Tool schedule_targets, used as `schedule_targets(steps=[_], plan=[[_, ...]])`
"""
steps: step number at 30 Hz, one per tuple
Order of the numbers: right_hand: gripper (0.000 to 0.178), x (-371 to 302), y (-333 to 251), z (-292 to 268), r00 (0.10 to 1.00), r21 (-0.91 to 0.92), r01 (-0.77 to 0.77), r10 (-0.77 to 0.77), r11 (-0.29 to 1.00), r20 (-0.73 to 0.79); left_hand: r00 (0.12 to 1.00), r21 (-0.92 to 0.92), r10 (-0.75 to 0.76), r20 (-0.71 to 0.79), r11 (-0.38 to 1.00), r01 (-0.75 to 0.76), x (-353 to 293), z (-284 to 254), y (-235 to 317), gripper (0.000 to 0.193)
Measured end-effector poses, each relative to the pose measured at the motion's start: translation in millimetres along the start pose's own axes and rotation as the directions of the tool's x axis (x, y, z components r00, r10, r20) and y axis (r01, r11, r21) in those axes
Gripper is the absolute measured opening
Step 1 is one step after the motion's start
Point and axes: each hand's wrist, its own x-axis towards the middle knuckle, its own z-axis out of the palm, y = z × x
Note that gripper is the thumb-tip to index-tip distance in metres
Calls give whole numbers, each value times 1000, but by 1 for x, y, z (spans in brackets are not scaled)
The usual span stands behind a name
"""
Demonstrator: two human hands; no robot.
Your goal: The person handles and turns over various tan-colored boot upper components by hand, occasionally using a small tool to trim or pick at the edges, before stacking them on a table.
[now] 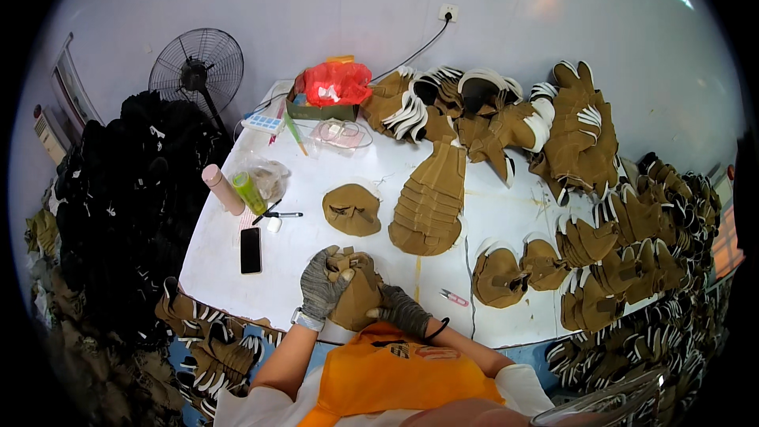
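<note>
Close to the table's front edge, a brown shoe upper (pixel 357 300) is held between my two gloved hands. My left hand (pixel 324 286), in a grey knit glove, grips its left side with fingers curled over the top. The fingers of my right hand (pixel 406 313), in a darker grey glove, close on its lower right edge. Just beyond lies another brown upper (pixel 352 211) with a white edge. A long overlapping stack of brown uppers (pixel 429 204) stretches away to its right. Red-handled thread snips (pixel 454 297) rest on the table right of my right hand.
More uppers (pixel 500 275) lie to the right, with piles (pixel 581 130) along the back. A phone (pixel 251 251), pink bottle (pixel 222 189), green bottle (pixel 249 193) and pen (pixel 282 214) occupy the left. Behind them sits a box (pixel 324 110) with a red bag. A fan (pixel 196 71) stands beyond black piles.
</note>
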Motion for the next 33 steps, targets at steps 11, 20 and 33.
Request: schedule_targets(steps=[11,20,33], plan=[[81,2,-31,-25,988,27,-112,109,993,110,999,-47,-34,13,998,34,-2,5,-19,60],[25,30,0,-71,997,118,-62,68,991,-44,996,137,33,78,990,-44,6,-4,-20,64],[40,228,-12,-73,917,-650,57,-296,758,-266,985,-14,-64,161,998,67,21,-15,-16,68]])
